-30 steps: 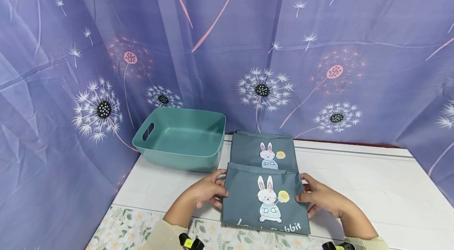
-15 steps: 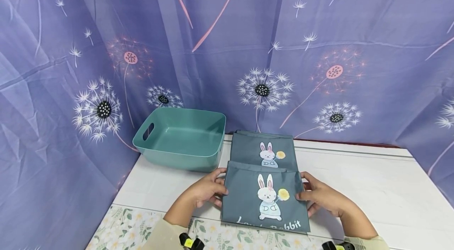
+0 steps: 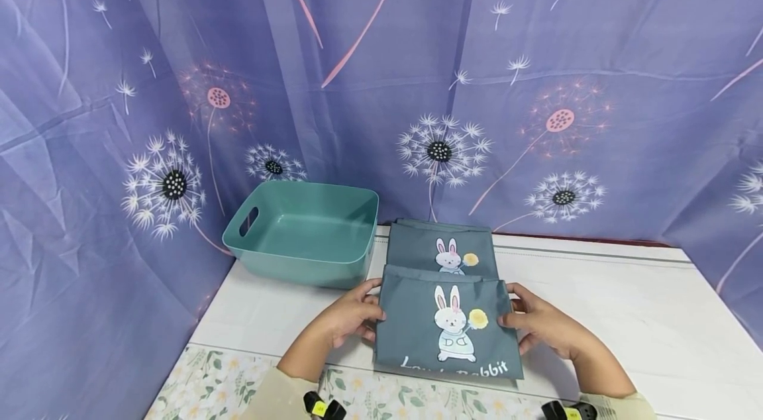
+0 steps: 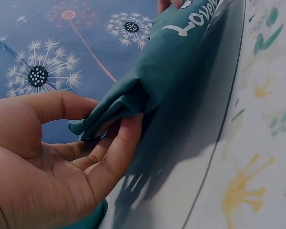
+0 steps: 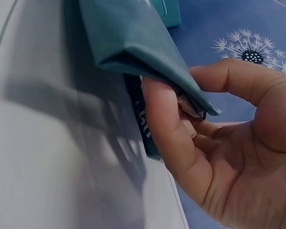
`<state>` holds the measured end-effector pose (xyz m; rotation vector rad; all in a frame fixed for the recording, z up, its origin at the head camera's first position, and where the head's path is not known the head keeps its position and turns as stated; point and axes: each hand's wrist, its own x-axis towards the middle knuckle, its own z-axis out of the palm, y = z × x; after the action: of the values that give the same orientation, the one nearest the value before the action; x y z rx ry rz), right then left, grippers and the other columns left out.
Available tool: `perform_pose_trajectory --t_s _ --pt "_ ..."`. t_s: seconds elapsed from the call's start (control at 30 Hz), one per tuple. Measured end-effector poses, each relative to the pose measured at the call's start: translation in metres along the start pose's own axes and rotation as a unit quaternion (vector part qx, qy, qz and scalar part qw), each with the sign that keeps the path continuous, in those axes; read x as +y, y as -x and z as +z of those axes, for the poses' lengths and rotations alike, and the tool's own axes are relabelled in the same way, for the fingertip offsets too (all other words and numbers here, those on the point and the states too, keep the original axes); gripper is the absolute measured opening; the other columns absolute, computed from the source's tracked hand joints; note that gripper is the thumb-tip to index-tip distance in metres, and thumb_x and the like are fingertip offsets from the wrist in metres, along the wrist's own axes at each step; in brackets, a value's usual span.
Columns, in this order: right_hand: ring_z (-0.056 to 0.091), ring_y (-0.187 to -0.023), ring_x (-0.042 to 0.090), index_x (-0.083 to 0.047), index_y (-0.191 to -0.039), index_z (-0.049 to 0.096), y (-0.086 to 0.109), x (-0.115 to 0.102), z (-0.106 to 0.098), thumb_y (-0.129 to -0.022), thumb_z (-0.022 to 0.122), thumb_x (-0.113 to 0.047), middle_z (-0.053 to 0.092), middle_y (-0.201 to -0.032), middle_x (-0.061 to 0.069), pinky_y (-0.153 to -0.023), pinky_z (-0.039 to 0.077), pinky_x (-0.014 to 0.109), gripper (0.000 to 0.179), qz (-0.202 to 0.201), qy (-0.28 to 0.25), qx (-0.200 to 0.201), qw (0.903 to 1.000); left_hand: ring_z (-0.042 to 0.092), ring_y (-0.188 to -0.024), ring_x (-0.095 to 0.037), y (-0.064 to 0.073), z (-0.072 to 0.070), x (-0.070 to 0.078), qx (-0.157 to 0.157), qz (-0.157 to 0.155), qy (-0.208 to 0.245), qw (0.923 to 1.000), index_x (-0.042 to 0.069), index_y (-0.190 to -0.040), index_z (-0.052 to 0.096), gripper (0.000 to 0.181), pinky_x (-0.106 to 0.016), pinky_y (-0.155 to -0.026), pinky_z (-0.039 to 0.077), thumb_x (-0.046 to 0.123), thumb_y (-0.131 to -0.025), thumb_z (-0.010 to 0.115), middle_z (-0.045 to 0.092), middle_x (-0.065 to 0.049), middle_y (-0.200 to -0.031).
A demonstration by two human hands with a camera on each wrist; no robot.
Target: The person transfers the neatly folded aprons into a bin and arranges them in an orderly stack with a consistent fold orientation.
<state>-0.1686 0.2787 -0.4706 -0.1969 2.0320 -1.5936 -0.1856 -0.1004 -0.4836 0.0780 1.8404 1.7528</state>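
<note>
A folded grey-green cloth (image 3: 411, 324), printed with a white rabbit, a yellow flower and lettering, hangs between both hands. My left hand (image 3: 354, 315) pinches its left edge, the thumb on top and fingers underneath in the left wrist view. At the opposite edge, my right hand (image 3: 539, 322) pinches the fabric the same way, with fingers curled below it. Both wrist views show the cloth raised over the table, casting a shadow. Behind it lies a second folded cloth (image 3: 411, 251) with the same rabbit print, its front part hidden by the held one.
A green plastic basket (image 3: 324, 271) with a handle hole stands left of the second cloth, nothing visible inside. The white table (image 3: 602, 301) has a flowered cover (image 3: 208, 380) along its front. A purple dandelion curtain (image 3: 357, 128) hangs behind and to the left.
Both hands have shifted slightly away from the body with the held cloth, which now covers a little more of the cloth behind. The basket has stayed in place.
</note>
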Motion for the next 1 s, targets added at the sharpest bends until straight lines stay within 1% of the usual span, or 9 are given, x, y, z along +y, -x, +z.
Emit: perform_pose_trajectory --t_s 0.17,0.4,0.6,0.67,0.8,0.87,1.0 --pt "0.068 -0.083 0.023 0.002 -0.147 0.026 0.001 -0.004 -0.002 -0.095 0.061 -0.01 0.061 -0.11 0.015 -0.059 0.061 0.043 0.064 -0.004 0.004 0.003 1.0 0.055 -0.088 -0.015 0.0 0.001 0.002 0.002 0.004 0.005 1.0 0.009 -0.16 0.023 0.087 -0.027 -0.061 0.053 0.003 -0.084 0.062 0.053 0.0 -0.095" --pt "0.068 -0.084 0.022 0.002 -0.15 0.026 0.002 -0.003 -0.004 -0.096 0.062 -0.012 0.06 -0.111 0.016 -0.06 0.061 0.043 0.067 -0.009 0.003 0.014 0.9999 0.054 -0.09 -0.015 0.001 0.001 0.005 0.003 0.008 0.007 0.9999 0.008 -0.161 0.023 0.086 -0.027 -0.062 0.053 0.005 -0.085 0.063 0.052 -0.002 -0.1" --pt "0.069 -0.085 0.022 0.004 -0.154 0.024 0.004 -0.003 -0.003 -0.097 0.063 -0.014 0.059 -0.114 0.016 -0.063 0.062 0.044 0.071 -0.017 0.001 0.028 0.9995 0.053 -0.088 -0.014 0.002 0.0 0.007 0.003 0.013 0.012 0.9998 0.007 -0.16 0.023 0.085 -0.024 -0.059 0.054 0.004 -0.087 0.065 0.045 0.0 -0.094" --pt "0.069 -0.085 0.021 0.004 -0.153 0.024 0.005 -0.003 -0.003 -0.097 0.063 -0.014 0.059 -0.114 0.015 -0.063 0.062 0.043 0.071 -0.017 0.0 0.036 0.9992 0.053 -0.088 -0.014 0.002 -0.001 0.008 0.002 0.015 0.015 0.9998 0.006 -0.16 0.024 0.083 -0.023 -0.059 0.054 0.005 -0.088 0.065 0.044 -0.001 -0.098" --pt "0.068 -0.082 0.018 0.007 -0.153 0.024 0.006 -0.003 -0.002 -0.097 0.063 -0.013 0.058 -0.112 0.013 -0.062 0.061 0.039 0.071 -0.019 -0.007 0.052 0.9985 0.055 -0.092 -0.014 0.002 -0.001 0.009 0.004 0.019 0.024 0.9995 0.006 -0.16 0.026 0.081 -0.022 -0.059 0.054 0.006 -0.089 0.065 0.046 -0.006 -0.114" --pt "0.068 -0.082 0.017 0.009 -0.152 0.024 0.006 -0.003 -0.002 -0.098 0.062 -0.012 0.058 -0.111 0.012 -0.062 0.061 0.039 0.07 -0.023 -0.009 0.056 0.9981 0.055 -0.092 -0.014 0.002 -0.001 0.01 0.004 0.023 0.027 0.9994 0.006 -0.16 0.026 0.08 -0.023 -0.059 0.054 0.007 -0.09 0.066 0.047 -0.008 -0.119" --pt "0.068 -0.082 0.017 0.01 -0.151 0.025 0.008 -0.005 -0.003 -0.097 0.063 -0.012 0.058 -0.107 0.009 -0.064 0.062 0.041 0.069 -0.026 -0.007 0.067 0.9974 0.055 -0.091 -0.013 0.002 -0.001 0.012 0.002 0.027 0.033 0.9991 0.006 -0.16 0.026 0.08 -0.023 -0.06 0.055 0.008 -0.091 0.065 0.048 -0.005 -0.115"
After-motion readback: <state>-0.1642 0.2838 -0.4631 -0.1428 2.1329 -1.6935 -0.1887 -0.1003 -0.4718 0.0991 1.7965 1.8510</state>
